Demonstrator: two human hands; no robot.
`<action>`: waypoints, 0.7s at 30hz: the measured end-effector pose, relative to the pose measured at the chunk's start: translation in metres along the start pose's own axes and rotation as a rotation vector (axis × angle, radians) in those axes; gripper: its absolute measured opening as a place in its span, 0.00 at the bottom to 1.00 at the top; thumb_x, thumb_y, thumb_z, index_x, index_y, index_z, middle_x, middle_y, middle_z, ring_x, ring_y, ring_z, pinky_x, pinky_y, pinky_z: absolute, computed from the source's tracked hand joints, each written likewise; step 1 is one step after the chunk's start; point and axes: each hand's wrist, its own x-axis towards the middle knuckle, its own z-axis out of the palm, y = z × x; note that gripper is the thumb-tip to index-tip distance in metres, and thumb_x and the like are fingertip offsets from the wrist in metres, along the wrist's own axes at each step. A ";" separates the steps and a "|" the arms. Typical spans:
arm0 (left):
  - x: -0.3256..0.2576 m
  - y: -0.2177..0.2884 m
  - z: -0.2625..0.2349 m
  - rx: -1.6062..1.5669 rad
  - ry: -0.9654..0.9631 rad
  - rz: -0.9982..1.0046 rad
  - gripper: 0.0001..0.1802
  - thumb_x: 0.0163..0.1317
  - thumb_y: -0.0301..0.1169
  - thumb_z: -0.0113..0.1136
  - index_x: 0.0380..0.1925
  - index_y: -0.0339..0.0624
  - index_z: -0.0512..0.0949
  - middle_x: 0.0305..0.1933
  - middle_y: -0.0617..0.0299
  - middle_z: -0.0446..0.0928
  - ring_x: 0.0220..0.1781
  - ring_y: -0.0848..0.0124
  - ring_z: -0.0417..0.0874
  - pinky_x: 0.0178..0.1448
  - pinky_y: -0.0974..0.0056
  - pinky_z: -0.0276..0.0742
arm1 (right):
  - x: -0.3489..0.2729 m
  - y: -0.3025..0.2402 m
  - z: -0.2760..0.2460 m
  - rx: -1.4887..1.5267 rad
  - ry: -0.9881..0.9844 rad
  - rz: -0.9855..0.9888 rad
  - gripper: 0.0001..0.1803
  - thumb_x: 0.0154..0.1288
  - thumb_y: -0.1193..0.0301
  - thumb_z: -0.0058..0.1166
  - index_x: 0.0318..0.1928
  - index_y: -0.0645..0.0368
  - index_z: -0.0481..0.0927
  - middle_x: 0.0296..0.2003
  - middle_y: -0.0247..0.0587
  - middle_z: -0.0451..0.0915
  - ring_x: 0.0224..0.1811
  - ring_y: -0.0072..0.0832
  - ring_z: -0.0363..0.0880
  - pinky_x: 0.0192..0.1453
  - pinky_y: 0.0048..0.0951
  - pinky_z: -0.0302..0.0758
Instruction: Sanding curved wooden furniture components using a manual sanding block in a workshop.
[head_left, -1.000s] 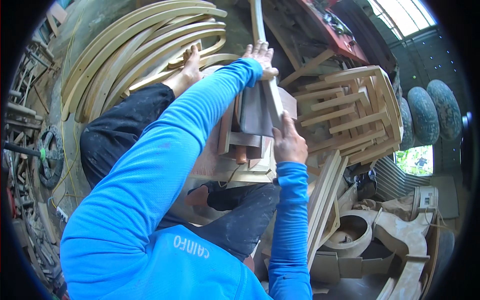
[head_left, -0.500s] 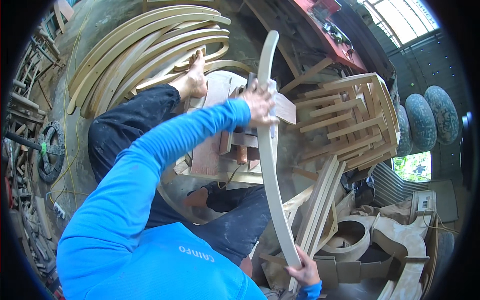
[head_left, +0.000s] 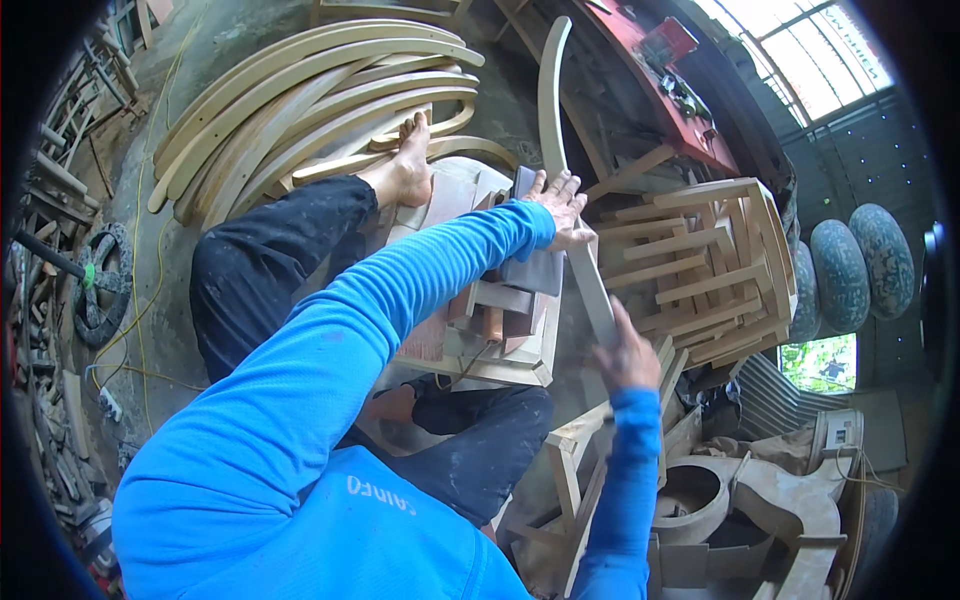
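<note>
A long, curved pale wooden strip (head_left: 552, 100) lies across the grey face of a machine that looks like a belt sander (head_left: 540, 274). On the strip's middle rests my left hand (head_left: 562, 208), fingers stretched out and spread, pressing down from above. My right hand (head_left: 632, 352), smeared by motion, is wrapped round the strip's near end. The machine sits on a wooden base between my legs. My bare left foot (head_left: 412, 160) rests at the base's far left.
Curved wooden strips (head_left: 320, 90) are stacked at the far left. On the right are a slatted wooden stack (head_left: 705, 260), rounded wooden parts (head_left: 790, 490) and dusty rounded objects (head_left: 882, 262). A red-topped bench (head_left: 650, 75) stands at the back. A yellow cord (head_left: 150, 200) crosses the left floor.
The strip has slid away from me across the machine, its far end now higher in view. My right hand has moved forward with it; my left hand's fingers have spread.
</note>
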 end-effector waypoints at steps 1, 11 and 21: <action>0.002 0.001 -0.006 -0.009 0.000 -0.026 0.50 0.72 0.70 0.34 0.81 0.45 0.52 0.87 0.49 0.39 0.89 0.54 0.32 0.85 0.36 0.26 | 0.020 -0.012 -0.001 0.007 -0.002 0.007 0.45 0.55 0.62 0.66 0.75 0.30 0.65 0.44 0.54 0.88 0.46 0.54 0.87 0.50 0.53 0.83; -0.023 -0.026 -0.025 0.176 -0.057 0.361 0.55 0.59 0.80 0.47 0.72 0.49 0.71 0.82 0.52 0.58 0.88 0.51 0.42 0.84 0.32 0.34 | -0.126 0.036 -0.033 0.181 -0.095 -0.076 0.44 0.51 0.71 0.64 0.73 0.39 0.70 0.43 0.59 0.87 0.45 0.57 0.87 0.48 0.48 0.85; -0.112 0.060 0.035 0.011 0.420 0.883 0.47 0.37 0.79 0.71 0.38 0.48 0.77 0.38 0.61 0.76 0.46 0.60 0.80 0.67 0.39 0.64 | -0.358 0.085 -0.187 -0.009 -0.277 0.262 0.33 0.49 0.72 0.72 0.60 0.53 0.83 0.43 0.48 0.86 0.40 0.35 0.86 0.46 0.34 0.81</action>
